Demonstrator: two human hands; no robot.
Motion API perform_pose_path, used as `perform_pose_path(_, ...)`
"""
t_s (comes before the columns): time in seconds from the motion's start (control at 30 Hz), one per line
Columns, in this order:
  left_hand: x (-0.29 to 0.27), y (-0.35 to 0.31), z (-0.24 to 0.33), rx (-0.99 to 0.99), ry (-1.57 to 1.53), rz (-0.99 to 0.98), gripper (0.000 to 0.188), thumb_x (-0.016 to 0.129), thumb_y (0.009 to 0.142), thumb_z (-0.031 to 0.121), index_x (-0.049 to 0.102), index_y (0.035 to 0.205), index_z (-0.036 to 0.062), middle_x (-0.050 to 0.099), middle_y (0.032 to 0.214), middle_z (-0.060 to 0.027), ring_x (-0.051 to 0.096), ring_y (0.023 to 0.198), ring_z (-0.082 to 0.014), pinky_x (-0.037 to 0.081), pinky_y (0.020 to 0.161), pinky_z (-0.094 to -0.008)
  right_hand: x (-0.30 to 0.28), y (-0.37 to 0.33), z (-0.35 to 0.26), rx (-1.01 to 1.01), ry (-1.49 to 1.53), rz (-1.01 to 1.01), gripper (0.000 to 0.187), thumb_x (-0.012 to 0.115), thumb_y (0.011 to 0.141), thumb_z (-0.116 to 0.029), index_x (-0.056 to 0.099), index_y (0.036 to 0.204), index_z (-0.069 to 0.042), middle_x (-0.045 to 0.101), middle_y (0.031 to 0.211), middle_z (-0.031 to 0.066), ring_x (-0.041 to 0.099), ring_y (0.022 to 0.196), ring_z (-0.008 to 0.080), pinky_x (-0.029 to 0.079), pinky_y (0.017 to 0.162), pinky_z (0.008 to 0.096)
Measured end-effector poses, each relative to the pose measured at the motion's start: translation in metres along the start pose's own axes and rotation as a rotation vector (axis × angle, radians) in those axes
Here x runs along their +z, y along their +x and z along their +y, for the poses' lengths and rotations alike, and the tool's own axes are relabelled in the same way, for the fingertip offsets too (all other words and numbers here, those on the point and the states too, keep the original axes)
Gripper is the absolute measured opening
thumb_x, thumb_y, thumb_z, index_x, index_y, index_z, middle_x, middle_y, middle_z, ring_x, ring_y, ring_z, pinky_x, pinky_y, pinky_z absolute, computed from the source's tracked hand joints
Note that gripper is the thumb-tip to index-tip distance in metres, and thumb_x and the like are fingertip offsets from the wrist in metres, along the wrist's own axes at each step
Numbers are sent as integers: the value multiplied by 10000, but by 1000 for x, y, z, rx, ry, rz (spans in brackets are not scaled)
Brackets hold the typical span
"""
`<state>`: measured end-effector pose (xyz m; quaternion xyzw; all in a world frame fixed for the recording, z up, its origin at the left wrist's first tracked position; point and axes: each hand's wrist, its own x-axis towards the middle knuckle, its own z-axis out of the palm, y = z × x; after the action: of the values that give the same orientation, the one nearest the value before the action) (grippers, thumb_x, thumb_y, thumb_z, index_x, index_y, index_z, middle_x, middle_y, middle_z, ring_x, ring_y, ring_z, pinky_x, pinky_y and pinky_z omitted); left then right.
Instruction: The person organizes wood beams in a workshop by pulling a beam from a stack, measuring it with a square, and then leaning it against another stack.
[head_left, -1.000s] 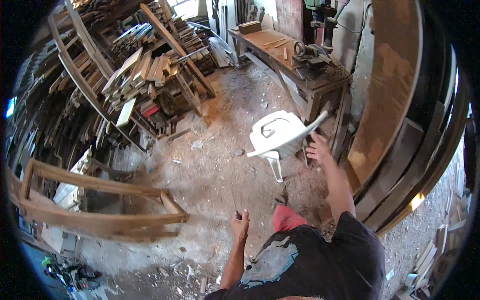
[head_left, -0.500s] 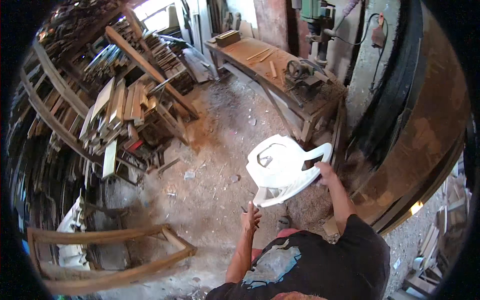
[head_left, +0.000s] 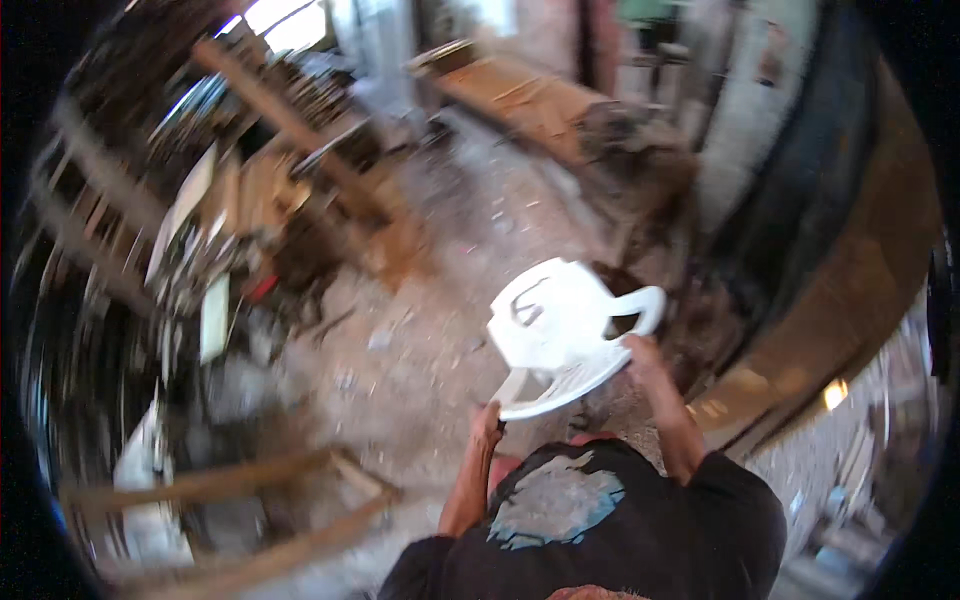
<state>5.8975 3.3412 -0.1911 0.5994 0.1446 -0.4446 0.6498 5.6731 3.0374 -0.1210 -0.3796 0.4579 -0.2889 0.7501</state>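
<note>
A white plastic armchair is in front of me, its back turned toward me. My left hand is closed on the chair's near left corner, where the arm meets the back. My right hand grips the right side of the backrest, just below the looped right armrest. Motion blurs the fingers of both hands, and the chair's legs are hidden under its seat. Whether the chair touches the floor I cannot tell.
A wooden workbench with sticks on it stands ahead, a drill press behind its right end. Stacked boards are at the left. A wooden frame lies near left. A large brown sheet leans at the right.
My left hand has closed on the chair's left corner, where it was open beside it before. My right hand keeps its hold. The view has shifted and blurred.
</note>
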Motion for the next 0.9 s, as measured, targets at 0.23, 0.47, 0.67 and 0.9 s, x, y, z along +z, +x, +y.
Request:
perform_pose_path(0.23, -70, -87, 61, 339, 104, 286, 148, 611, 780, 144, 512, 710, 59, 456, 599, 15, 406, 497, -101, 308, 417, -319, 105, -91, -28, 52, 39, -239, 443, 546, 767, -46, 511, 1190, 80, 642, 1025, 163, 655, 943, 304, 547, 826, 416)
perform_pose_path(0.47, -220, -150, 59, 450, -129, 635, 143, 622, 772, 98, 489, 723, 76, 487, 659, 8, 423, 510, -95, 325, 435, -296, 258, -117, 45, 242, -46, -658, 447, 568, 800, -72, 521, 1218, 78, 637, 1145, 175, 628, 1060, 301, 482, 979, 429)
perform_pose_path(0.67, -314, -181, 89, 582, -290, 932, 196, 625, 767, 16, 455, 783, 114, 447, 711, 30, 420, 587, -93, 375, 519, -275, 376, -143, 130, 408, -15, -778, 413, 593, 756, -50, 565, 1141, 99, 656, 1076, 164, 659, 949, 281, 530, 886, 422)
perform_pose_path(0.9, -428, -194, 68, 626, -218, 1114, 202, 582, 819, 68, 503, 995, 7, 516, 718, -28, 448, 503, -111, 332, 416, -297, 497, -208, 278, 421, -381, -798, 271, 656, 724, -64, 651, 954, 80, 664, 944, 124, 627, 839, 218, 499, 786, 382)
